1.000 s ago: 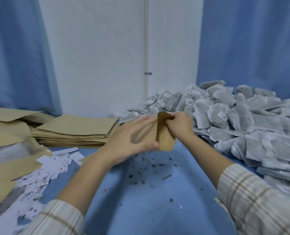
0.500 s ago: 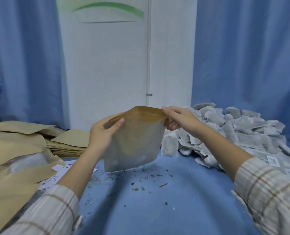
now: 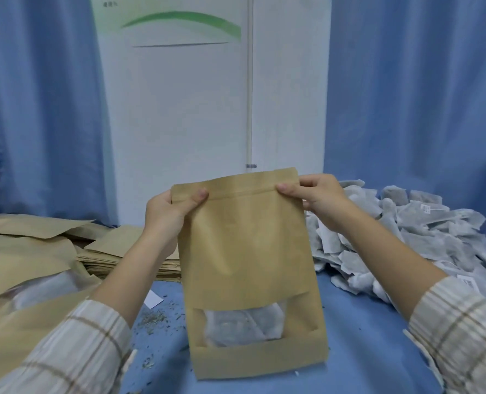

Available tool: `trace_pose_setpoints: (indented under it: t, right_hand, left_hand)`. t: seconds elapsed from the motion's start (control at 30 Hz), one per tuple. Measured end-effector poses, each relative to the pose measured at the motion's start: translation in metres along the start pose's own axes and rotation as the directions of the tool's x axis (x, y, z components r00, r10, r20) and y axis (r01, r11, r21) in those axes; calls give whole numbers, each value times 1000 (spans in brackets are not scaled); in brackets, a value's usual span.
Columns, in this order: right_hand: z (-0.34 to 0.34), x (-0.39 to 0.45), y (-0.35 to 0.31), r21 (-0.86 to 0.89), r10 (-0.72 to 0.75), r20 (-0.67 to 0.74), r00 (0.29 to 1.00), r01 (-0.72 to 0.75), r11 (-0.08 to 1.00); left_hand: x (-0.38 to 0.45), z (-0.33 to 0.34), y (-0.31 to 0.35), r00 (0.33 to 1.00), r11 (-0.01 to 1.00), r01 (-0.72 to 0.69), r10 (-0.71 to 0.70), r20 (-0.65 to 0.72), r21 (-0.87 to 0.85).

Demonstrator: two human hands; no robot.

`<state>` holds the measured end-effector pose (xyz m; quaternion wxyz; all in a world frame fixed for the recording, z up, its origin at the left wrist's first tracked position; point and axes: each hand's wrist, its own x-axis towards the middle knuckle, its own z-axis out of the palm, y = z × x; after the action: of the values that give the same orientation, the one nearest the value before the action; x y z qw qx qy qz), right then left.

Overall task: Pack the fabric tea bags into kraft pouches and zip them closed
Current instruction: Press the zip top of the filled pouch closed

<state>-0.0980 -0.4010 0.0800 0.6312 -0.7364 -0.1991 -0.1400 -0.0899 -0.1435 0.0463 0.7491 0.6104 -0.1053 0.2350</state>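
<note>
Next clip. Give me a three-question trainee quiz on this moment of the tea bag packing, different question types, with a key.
1. True or false: the kraft pouch lies flat on the blue table.
2. What shows through the pouch's clear window?
A. paper labels
B. fabric tea bags
C. nothing
3. Fill in: the left hand and right hand both pinch the pouch at its ____ edge.

Key: 1 false, it is held upright. 2 B. 3 top, along the zip line.
</note>
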Motion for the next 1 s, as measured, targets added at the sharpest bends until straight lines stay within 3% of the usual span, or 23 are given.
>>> trace_pose_setpoints:
  t: [0.13,0.27,0.33,0.4,0.43,0.5,0.53,0.6,0.67,0.73,0.77,0.8,0.83,0.87,1.0]
  right_hand:
    - [-6,-5,17,49,-6,-186,983,15,999]
    - [-9,-9,37,12,12,-232,973,-10,1000]
    - [-14,-8,42,-59,12,-207,978,-25,998]
    - [-18,-2,40,-264,-21,-204,979,-35,964]
    - [-17,3,39,-427,-74,-229,971,-32,904]
    - [-4,11,28,-719,-376,-188,907,134,682]
    - [10,14,20,-785,-529,-85,845,270,558]
    - [39,19,9,-839,-589,151,794,418,348]
    - [64,29,8,-919,-514,286,809,383,90]
    - [72,34,13,-982,-580,184,794,167,-84]
    - [74,33,14,-996,-648,91,757,77,-50]
    - [75,36,18,-1000,-745,23,666,24,-9]
    - [75,38,21,-1000,-806,-14,592,2,19]
    - [75,39,24,-999,-828,-28,560,13,43]
    - [81,40,25,-996,-795,-49,605,31,85]
  left_hand:
    - [-2,1,-12,997,1000,-9,10,-74,16]
    - [-2,7,-21,996,999,11,-7,-84,46]
    - [-2,12,-23,998,997,32,-28,-65,65]
    - [-2,18,-25,998,993,43,-38,-46,109]
    - [-3,22,-25,999,990,41,-37,-33,135]
    - [-5,33,-26,1000,984,13,-10,-15,176]
    - [-5,38,-26,1000,984,0,2,-12,179]
    - [-6,48,-24,1000,987,-13,13,1,160]
    - [-8,55,-21,1000,989,-13,9,24,146]
    - [-8,53,-21,998,994,5,-10,55,108]
    - [-8,50,-21,996,996,19,-26,85,82]
    - [-8,48,-22,992,997,36,-43,122,62]
    - [-9,45,-22,986,997,54,-61,155,48]
    - [-10,43,-24,982,997,69,-76,171,43]
    - [-11,44,-32,996,996,84,-84,5,42]
